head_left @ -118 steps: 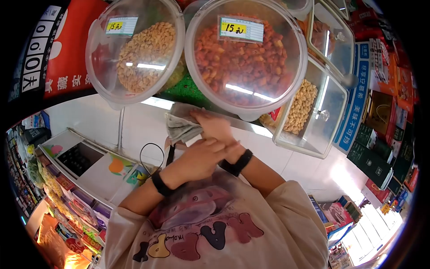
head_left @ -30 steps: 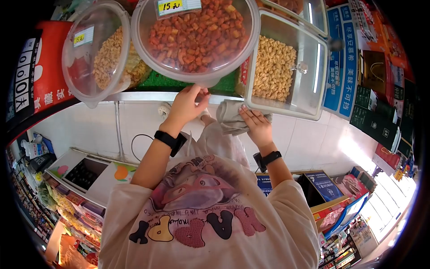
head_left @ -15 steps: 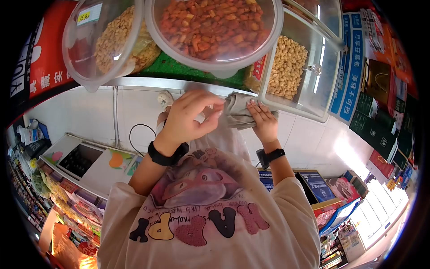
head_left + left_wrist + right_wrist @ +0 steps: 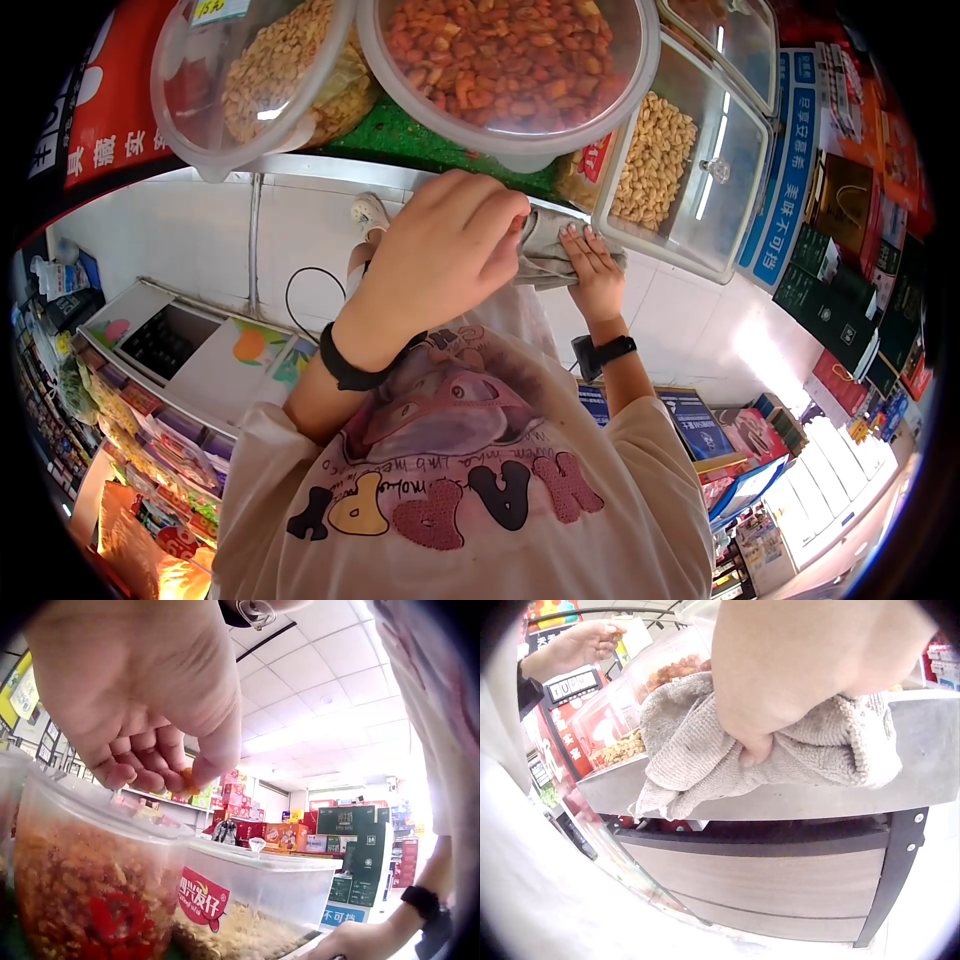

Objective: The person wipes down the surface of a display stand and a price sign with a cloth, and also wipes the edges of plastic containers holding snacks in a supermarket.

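Before two round tubs [image 4: 510,75] [image 4: 258,90], my left hand [image 4: 435,260] pinches one orange morsel [image 4: 187,780], and my right hand [image 4: 598,278] grips one cloth [image 4: 694,746] (grey, bunched) under its fingers [image 4: 592,254] at the counter's [image 4: 930,750] front edge.

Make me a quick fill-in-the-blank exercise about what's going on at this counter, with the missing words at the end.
Of the left hand and the right hand, the one holding the cloth is the ____.
The small piece pinched in the left hand is coloured ____.
In the head view, the round tub of reddish pieces stands to the ____ of the rectangular container of peanuts.
The surface showing beside the round tub is coloured ____.
Missing words: right; orange; left; green.
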`<move>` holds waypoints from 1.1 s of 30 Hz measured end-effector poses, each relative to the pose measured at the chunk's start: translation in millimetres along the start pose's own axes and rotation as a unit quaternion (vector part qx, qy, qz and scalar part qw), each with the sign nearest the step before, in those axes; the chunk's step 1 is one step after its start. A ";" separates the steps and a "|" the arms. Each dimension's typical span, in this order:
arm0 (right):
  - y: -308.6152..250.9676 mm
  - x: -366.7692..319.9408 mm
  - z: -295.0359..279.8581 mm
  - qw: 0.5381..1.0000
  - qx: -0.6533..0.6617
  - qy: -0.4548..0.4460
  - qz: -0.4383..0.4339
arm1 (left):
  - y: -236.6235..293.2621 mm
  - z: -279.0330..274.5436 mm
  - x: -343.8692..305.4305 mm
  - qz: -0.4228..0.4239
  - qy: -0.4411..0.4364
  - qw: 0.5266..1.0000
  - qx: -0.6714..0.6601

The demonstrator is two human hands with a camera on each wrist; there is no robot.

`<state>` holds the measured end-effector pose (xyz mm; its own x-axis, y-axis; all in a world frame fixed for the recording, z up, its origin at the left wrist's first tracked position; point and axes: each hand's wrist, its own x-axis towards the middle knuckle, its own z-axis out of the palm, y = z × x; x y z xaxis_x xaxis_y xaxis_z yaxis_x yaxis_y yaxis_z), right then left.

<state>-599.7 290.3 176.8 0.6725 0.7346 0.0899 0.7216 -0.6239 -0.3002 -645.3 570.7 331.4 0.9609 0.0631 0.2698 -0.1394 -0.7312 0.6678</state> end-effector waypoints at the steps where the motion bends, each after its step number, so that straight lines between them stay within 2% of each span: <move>1: -0.1 -0.1 -0.3 1.000 0.001 -0.002 0.001 | 1.3 -1.6 0.7 -0.004 -0.010 1.000 0.000; 15: 1.7 -2.9 2.6 1.000 0.003 -0.002 0.002 | 1.4 11.0 2.8 -0.026 -0.047 0.998 -0.031; 22: 2.2 -1.1 2.3 1.000 0.013 -0.007 0.004 | -26.3 85.6 -3.3 -0.021 -0.062 0.992 0.112; 23: 2.6 -1.6 2.2 1.000 0.014 -0.008 0.005 | -29.9 90.9 -5.8 -0.029 -0.091 0.985 0.145; 26: 3.1 -4.7 3.5 1.000 0.016 -0.008 0.013 | -37.9 89.9 -16.5 -0.020 -0.077 0.989 0.123; 31: -1.6 -4.3 5.6 0.999 0.031 -0.008 0.037 | -53.7 62.4 -45.4 -0.070 -0.068 0.991 0.088; 33: -6.1 2.0 4.4 0.999 0.040 -0.018 0.020 | -56.4 47.0 -54.5 -0.079 -0.047 0.993 0.074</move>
<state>-603.5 296.7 174.7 0.6938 0.7189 0.0426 0.6773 -0.6313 -0.3777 -678.5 576.6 246.4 0.9870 0.1261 0.0996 0.0445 -0.8100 0.5848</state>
